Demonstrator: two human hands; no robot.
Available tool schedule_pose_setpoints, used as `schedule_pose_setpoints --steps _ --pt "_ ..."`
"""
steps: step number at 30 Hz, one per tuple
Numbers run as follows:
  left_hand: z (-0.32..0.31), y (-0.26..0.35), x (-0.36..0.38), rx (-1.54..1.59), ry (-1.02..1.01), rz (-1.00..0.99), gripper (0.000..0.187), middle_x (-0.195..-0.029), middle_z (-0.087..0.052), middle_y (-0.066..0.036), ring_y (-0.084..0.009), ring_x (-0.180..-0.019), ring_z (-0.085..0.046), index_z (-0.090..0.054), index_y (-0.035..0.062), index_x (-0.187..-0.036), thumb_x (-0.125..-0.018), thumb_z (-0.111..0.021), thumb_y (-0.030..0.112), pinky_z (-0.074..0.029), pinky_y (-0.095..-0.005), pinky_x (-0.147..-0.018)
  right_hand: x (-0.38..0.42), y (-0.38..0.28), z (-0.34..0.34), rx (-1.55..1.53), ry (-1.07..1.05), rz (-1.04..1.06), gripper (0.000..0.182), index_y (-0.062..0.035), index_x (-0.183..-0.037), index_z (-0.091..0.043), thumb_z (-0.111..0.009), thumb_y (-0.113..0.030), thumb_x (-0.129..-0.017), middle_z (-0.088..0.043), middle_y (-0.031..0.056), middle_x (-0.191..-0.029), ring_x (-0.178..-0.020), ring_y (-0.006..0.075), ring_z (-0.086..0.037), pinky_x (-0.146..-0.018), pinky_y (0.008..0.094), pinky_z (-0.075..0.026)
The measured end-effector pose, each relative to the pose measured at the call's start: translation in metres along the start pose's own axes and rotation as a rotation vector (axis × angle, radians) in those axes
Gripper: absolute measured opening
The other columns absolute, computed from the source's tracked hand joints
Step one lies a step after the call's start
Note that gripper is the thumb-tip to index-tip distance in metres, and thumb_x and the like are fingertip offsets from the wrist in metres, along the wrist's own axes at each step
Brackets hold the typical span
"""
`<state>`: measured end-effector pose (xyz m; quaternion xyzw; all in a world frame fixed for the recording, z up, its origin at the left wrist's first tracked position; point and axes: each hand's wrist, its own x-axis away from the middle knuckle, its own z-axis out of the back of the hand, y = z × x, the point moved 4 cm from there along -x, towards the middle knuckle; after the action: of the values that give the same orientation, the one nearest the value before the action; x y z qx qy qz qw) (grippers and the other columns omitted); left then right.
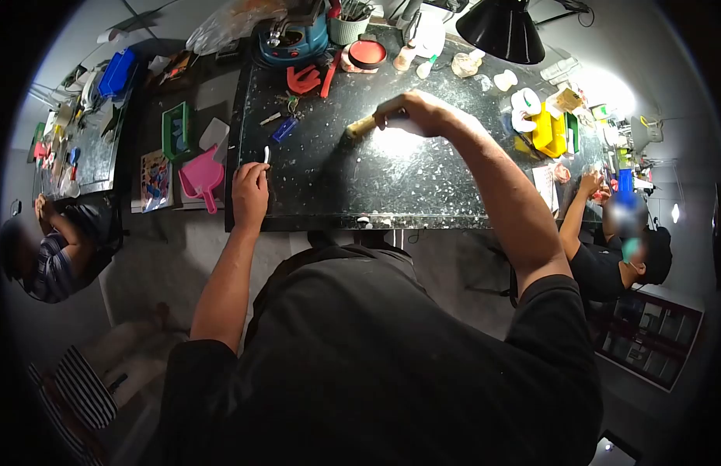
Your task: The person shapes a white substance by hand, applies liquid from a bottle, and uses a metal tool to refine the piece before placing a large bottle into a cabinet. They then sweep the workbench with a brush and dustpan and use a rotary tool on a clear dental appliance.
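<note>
My right hand (424, 113) is closed round a hand brush (363, 126), its pale yellowish end pointing left, low over the speckled black tabletop (329, 175). The lamp light falls brightly just under this hand. At the table's left front edge rests my left hand (250, 186), its fingers curled. A small white curved piece (267, 154) sticks out at its fingertips and seems to be pinched there. Beyond the left hand lie a blue lighter-like object (284, 129) and some keys (270, 119).
Red pliers-like tools (304, 79), a blue machine (293, 43) and a red round dish (367, 52) stand at the back. A black lamp (500, 31) hangs above. Yellow bin (548, 132) right; pink dustpan (202, 175) and green bin (176, 130) left. Co-workers sit on both sides.
</note>
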<state>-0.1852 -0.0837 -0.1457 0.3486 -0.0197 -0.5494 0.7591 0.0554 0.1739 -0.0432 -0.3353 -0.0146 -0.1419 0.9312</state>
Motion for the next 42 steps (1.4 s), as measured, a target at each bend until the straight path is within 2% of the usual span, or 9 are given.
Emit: schedule_pose_setpoints --steps 3,11,17,22,25,31,35,37,42 --pt "0.003 -0.001 0.004 0.006 -0.008 0.005 0.014 -0.103 -0.063 -0.007 -0.0275 -0.098 -0.06 -0.067 0.0053 -0.103 -0.091 -0.06 0.007 -0.047 -0.0375 -0.087 -0.021 0.002 -0.003 0.009 0.265 0.107 0.016 -0.0129 -0.094 -0.068 -0.059 -0.006 -0.084 -0.07 0.0057 -0.083 -0.072 0.0194 -0.066 -0.066 0.0335 -0.052" --pt "0.023 -0.014 0.02 0.128 0.007 0.169 0.023 -0.102 -0.064 -0.009 -0.0268 -0.097 -0.061 -0.064 0.0086 -0.112 -0.09 -0.063 0.01 -0.048 -0.0385 -0.088 -0.002 -0.017 0.013 0.032 -0.186 -0.138 0.016 -0.0101 -0.092 -0.072 -0.063 -0.003 -0.08 -0.072 0.0036 -0.086 -0.084 0.0166 -0.068 -0.08 0.0334 -0.053" --pt "0.028 -0.019 0.041 0.091 0.007 0.202 0.025 -0.112 -0.061 -0.007 -0.0229 -0.106 -0.058 -0.062 0.0093 -0.118 -0.093 -0.062 0.014 -0.048 -0.0377 -0.09 -0.054 -0.076 -0.036 -0.077 -0.093 0.176 0.029 -0.0116 -0.106 -0.07 -0.062 -0.002 -0.079 -0.073 0.0067 -0.1 -0.093 0.021 -0.069 -0.083 0.0351 -0.054" --pt "0.051 -0.05 0.06 0.19 0.124 0.349 0.027 -0.11 -0.063 -0.006 -0.0204 -0.102 -0.059 -0.064 0.0107 -0.118 -0.091 -0.065 0.014 -0.047 -0.0331 -0.081 0.021 -0.013 -0.028 -0.012 -0.077 0.054 0.022 -0.0124 -0.109 -0.073 -0.071 -0.013 -0.087 -0.074 0.0061 -0.097 -0.079 0.0136 -0.068 -0.073 0.0318 -0.056" --pt "0.066 -0.078 0.091 0.225 0.185 0.419 0.026 -0.109 -0.063 -0.006 -0.0179 -0.098 -0.058 -0.064 0.011 -0.117 -0.091 -0.064 0.014 -0.046 -0.0327 -0.08 0.081 0.001 0.013 -0.187 -0.235 -0.258 0.018 -0.0058 -0.106 -0.071 -0.068 -0.009 -0.088 -0.071 0.0054 -0.097 -0.093 0.0119 -0.064 -0.084 0.0276 -0.052" --pt "0.035 -0.153 0.177 0.205 0.196 0.713 0.031 -0.116 -0.06 -0.009 -0.0214 -0.103 -0.059 -0.06 0.0067 -0.121 -0.093 -0.062 0.018 -0.046 -0.0327 -0.087 0.073 0.05 0.029 -0.132 0.399 -0.229 0.014 -0.0121 -0.103 -0.07 -0.062 -0.012 -0.092 -0.071 0.0026 -0.092 -0.084 0.0112 -0.062 -0.077 0.0283 -0.051" --pt "0.022 -0.17 0.215 0.093 0.041 0.941 0.033 -0.112 -0.062 -0.011 -0.0227 -0.101 -0.061 -0.059 0.0032 -0.12 -0.093 -0.062 0.022 -0.048 -0.0346 -0.086 0.089 0.033 -0.008 0.18 0.319 -0.355 0.028 -0.0092 -0.117 -0.066 -0.065 -0.011 -0.089 -0.073 0.0093 -0.104 -0.091 0.0163 -0.068 -0.082 0.0323 -0.053" --pt "0.015 -0.213 0.262 0.2 0.061 1.078 0.034 -0.108 -0.063 -0.011 -0.0221 -0.097 -0.061 -0.059 0.0024 -0.119 -0.092 -0.062 0.022 -0.048 -0.034 -0.082 0.121 0.038 -0.016 -0.106 0.183 -0.293 0.015 -0.0064 -0.104 -0.065 -0.062 -0.005 -0.09 -0.072 0.0072 -0.096 -0.089 0.0148 -0.066 -0.083 0.0322 -0.052" --pt "0.032 -0.197 0.307 0.272 -0.114 1.339 0.036 -0.099 -0.066 -0.01 -0.0203 -0.084 -0.062 -0.058 0.0017 -0.12 -0.09 -0.063 0.021 -0.048 -0.0301 -0.066 0.174 0.082 0.033 -0.165 0.552 -0.296 0.017 -0.0112 -0.1 -0.069 -0.064 -0.001 -0.087 -0.07 0.0008 -0.091 -0.086 0.0103 -0.063 -0.08 0.0267 -0.051"
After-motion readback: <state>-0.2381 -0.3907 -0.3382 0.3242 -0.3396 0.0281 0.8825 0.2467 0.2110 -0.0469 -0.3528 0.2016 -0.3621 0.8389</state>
